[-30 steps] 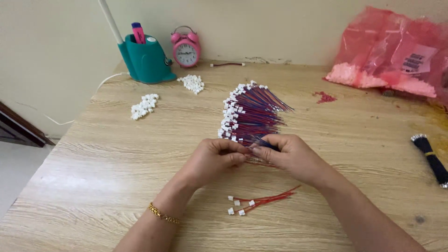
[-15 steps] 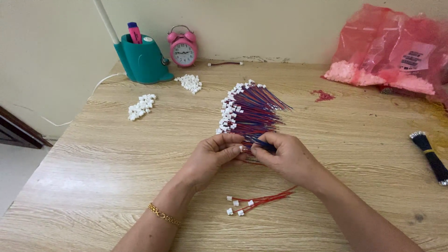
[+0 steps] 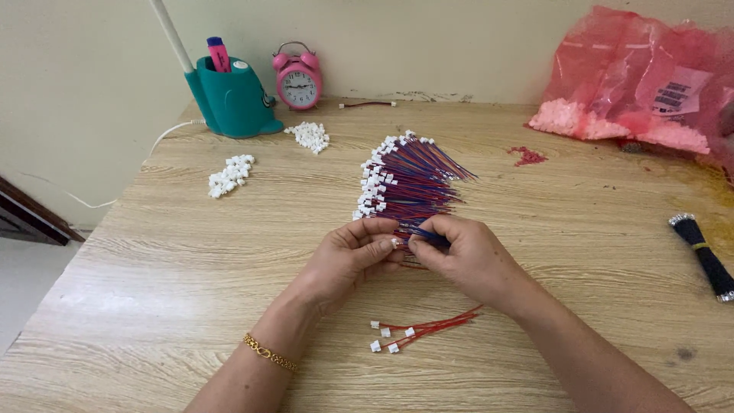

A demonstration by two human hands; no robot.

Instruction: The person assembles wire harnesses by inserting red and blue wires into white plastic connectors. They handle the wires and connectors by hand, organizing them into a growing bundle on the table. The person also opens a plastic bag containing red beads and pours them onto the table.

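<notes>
Fingers (image 3: pixel 386 243) of both hands have closed in tighter since a moment ago — pinching one small white plug (image 3: pixel 395 243) onto a blue wire (image 3: pixel 425 234) beside the wire pile (image 3: pixel 405 180) on the counter (image 3: pixel 191 260).

A pink, see-through plastic bag (image 3: pixel 642 84) slumps at the far right of the table (image 3: pixel 191 252), against the wall. A white rectangular label (image 3: pixel 673 92) with dark print sits on its front, tilted. Pale pink pieces fill the bag's bottom.
</notes>
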